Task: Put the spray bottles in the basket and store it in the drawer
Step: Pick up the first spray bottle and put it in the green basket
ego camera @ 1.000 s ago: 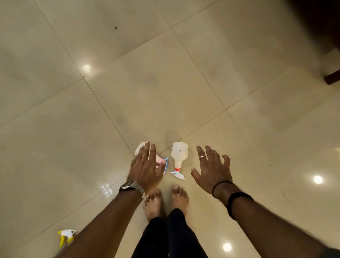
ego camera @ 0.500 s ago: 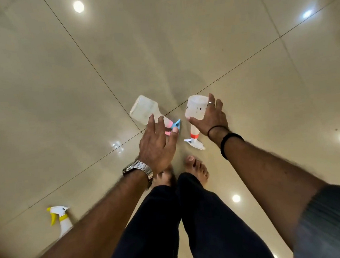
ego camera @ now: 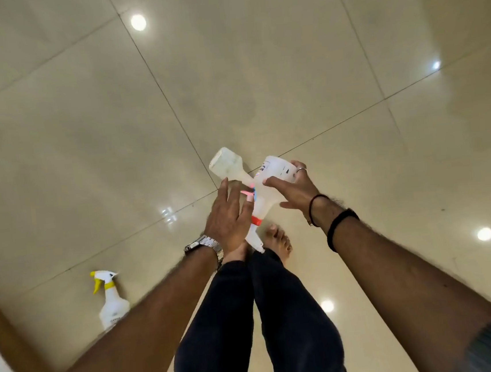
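Observation:
Three white spray bottles show on the tiled floor. My right hand [ego camera: 295, 190] grips the body of the bottle with the red collar [ego camera: 266, 197], lifted and tilted, its nozzle pointing down toward my feet. A second bottle with a pink and blue trigger [ego camera: 227, 166] lies on the floor just beyond. My left hand [ego camera: 229, 217] hovers over its neck with fingers spread, holding nothing that I can see. The third bottle, with a yellow trigger [ego camera: 111, 303], stands upright at the lower left. No basket or drawer is in view.
My bare feet [ego camera: 279, 239] and dark trousers are directly below the hands. A brown wooden edge [ego camera: 3, 329] runs along the lower left, with a white surface beside it. Glossy beige tiles reflect ceiling lights.
My right hand has closed on the red-collared bottle and raised it off the floor. My left hand has stayed over the pink-trigger bottle. The view has shifted closer.

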The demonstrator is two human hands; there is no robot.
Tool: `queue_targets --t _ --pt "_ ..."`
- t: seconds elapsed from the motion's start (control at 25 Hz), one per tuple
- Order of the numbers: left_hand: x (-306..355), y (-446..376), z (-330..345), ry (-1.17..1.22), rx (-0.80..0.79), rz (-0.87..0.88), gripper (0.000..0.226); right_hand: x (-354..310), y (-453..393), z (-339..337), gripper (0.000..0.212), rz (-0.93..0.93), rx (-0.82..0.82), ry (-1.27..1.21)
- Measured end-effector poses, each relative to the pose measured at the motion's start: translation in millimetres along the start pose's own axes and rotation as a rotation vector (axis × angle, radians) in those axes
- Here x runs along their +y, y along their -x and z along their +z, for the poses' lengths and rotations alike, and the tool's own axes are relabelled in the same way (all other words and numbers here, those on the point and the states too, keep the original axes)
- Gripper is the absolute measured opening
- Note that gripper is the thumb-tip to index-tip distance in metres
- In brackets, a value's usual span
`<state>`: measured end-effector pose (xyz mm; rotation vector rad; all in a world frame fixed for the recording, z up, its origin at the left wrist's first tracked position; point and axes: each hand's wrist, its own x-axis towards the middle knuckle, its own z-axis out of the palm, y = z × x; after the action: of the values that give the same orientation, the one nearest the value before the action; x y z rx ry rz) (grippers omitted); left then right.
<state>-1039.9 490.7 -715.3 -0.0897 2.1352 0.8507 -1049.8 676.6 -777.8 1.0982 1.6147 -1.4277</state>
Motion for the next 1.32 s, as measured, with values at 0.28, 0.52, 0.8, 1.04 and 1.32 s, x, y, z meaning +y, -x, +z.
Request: queue_targets --t 0.28,0.52,0.8,1.04,1.32 --pt "79.9 144.9 -91.0 0.495 -0.141 -0.143 0.076 -87.2 208.2 3.3 0.093 0.001 -0.333 0.146" --pt "72.4 310.8 -151.2 0.803 0.016 -0.273 0.067 -102.2 385.5 49.9 0.061 -0.254 -0.494 0.533" --pt "13.1 503.5 -174.1 1.074 0.290 -0.253 0.069 -70.5 526.0 139.3 0.082 -0.761 -0.604 1.148" --pt "-69.1 658.8 -124.0 1.454 0.494 -0.367 0.060 27.1 627.7 235.1 0.100 -1.010 -0.802 1.383" --pt "-177.1 849.4 20.1 1.700 0.828 -0.498 0.068 225.6 757.3 332.9 0.078 -1.060 -1.096 1.445"
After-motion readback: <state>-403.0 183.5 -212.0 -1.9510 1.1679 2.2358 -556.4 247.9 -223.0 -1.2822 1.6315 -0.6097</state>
